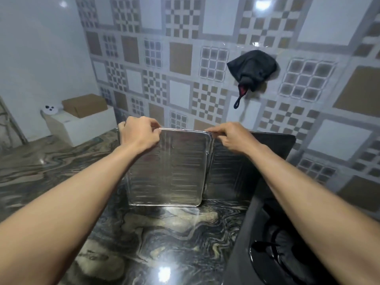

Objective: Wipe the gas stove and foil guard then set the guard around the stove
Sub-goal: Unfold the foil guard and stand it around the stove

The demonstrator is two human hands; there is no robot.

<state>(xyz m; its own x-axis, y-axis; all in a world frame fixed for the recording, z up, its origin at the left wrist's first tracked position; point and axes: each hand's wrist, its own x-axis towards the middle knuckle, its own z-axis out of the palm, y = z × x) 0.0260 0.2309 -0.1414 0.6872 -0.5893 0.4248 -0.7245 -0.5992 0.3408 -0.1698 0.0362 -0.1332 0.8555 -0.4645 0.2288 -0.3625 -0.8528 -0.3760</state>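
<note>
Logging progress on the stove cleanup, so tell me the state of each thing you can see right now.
Foil guard: upright on the counter, panels partly unfolded.
Left hand: pinches the guard's top edge.
Right hand: pinches the guard's top edge.
Gas stove: no flame visible; guard not yet around it.
Cardboard box: closed.
Black pouch: hangs on the wall.

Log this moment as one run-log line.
foil guard: upright on counter beside stove | left hand: pinches top edge | right hand: pinches top edge
</note>
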